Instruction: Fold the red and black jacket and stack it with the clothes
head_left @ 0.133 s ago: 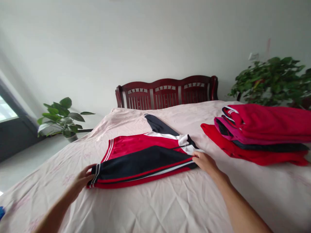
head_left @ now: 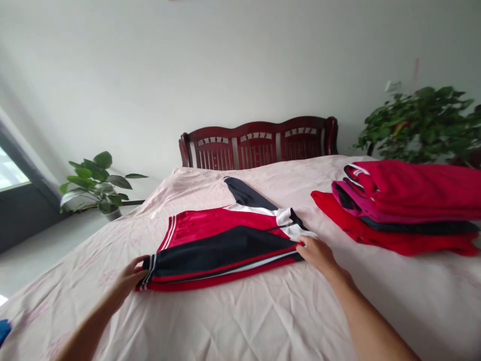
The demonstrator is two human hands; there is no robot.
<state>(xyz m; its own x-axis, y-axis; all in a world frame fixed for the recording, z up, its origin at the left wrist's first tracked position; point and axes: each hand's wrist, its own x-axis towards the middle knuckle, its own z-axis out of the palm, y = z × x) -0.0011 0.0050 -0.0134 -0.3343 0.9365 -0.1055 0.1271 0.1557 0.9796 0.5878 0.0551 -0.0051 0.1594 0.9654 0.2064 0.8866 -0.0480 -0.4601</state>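
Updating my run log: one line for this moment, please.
left hand: holding jacket at striped cuff; right hand: pinching its other end; near sleeve: folded across; far sleeve: outstretched; clothes pile: rightward, on bed

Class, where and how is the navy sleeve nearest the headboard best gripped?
Probably at its cuff, pinched from above-left: the long navy cloth sleeve lies flat on the pale pink bedsheet, its free end pointing left, the other joined to the red-and-white garment.
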